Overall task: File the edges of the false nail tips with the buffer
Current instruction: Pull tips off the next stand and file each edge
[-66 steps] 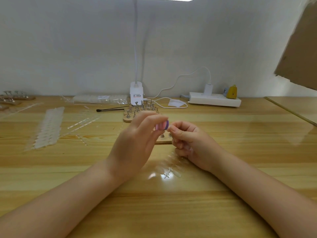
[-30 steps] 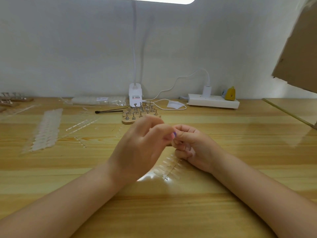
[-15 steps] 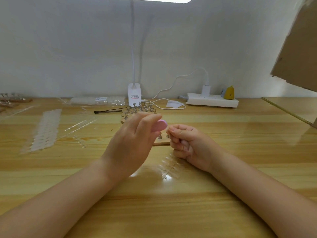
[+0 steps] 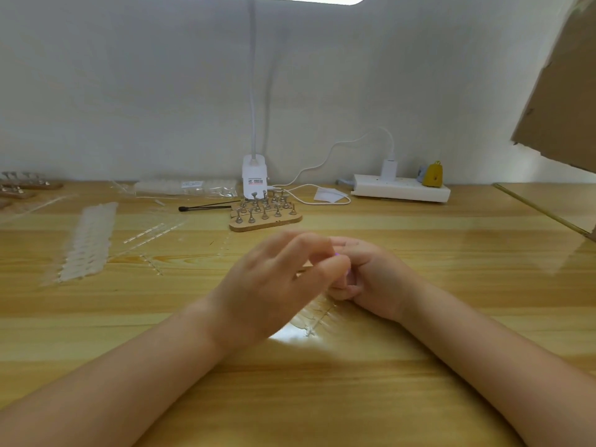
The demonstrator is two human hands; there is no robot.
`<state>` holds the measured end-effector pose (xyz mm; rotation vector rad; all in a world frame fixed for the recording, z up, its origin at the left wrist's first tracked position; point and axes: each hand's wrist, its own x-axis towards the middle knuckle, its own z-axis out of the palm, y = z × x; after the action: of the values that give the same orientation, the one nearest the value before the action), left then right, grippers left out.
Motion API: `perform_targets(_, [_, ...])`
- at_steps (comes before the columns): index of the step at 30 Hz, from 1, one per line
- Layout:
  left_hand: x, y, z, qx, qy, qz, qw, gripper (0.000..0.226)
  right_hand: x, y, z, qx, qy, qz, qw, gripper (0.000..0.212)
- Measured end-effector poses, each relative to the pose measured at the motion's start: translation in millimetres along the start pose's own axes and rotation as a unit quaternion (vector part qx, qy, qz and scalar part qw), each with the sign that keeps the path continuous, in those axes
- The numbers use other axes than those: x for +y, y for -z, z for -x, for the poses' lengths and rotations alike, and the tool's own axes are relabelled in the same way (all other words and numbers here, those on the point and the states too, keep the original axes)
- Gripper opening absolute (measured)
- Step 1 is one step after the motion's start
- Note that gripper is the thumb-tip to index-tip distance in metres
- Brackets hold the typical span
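Filing looks under way: the buffer point(image 4: 336, 254), only a sliver of purple showing, is pinched in the left hand point(image 4: 277, 285) at the table's point(image 4: 451, 253) middle. The right hand point(image 4: 374, 279) is curled tight against it; whether it pinches a nail tip I cannot tell, none being visible. Judging by their kind, the buffer is light and slightly soft, best held by its flanks; tips are thin, springy, slippery, best pinched by the base. One clear strip of tips point(image 4: 317, 317) lies under the hands. One wooden stand point(image 4: 266, 217) of metal holders, too small to count, sits toward the far edge; one white tip sheet point(image 4: 87, 240) lies toward the left edge.
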<state>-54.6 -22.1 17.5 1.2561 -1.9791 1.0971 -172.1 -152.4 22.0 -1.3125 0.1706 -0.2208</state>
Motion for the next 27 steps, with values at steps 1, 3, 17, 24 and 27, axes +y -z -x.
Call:
perform_targets(1, [-2.6,0.6,1.6,-0.008,0.011,-0.006,1.0,0.029,0.2,0.3,0.1,0.003,-0.004,0.0,1.0,0.002])
perform_targets(3, [-11.6,2.9,6.2,-0.017,0.063,-0.022,0.998,0.035,-0.1,2.3,0.6,0.02,-0.01,-0.008,1.0,0.005])
perform_targets(17, [-11.4,1.0,7.4,0.0,0.044,-0.007,0.999,0.038,1.3,5.8,-0.5,-0.019,-0.009,-0.004,1.0,0.01])
perform_targets(24, [-19.4,4.4,11.4,-0.025,0.101,-0.03,0.994,0.039,-0.9,7.7,0.9,-0.042,-0.025,-0.004,0.999,0.011])
perform_targets(27, [-9.3,1.6,7.0,-0.004,0.011,-0.004,1.0,0.036,-0.4,6.3,0.7,-0.05,-0.022,0.007,0.998,0.008])
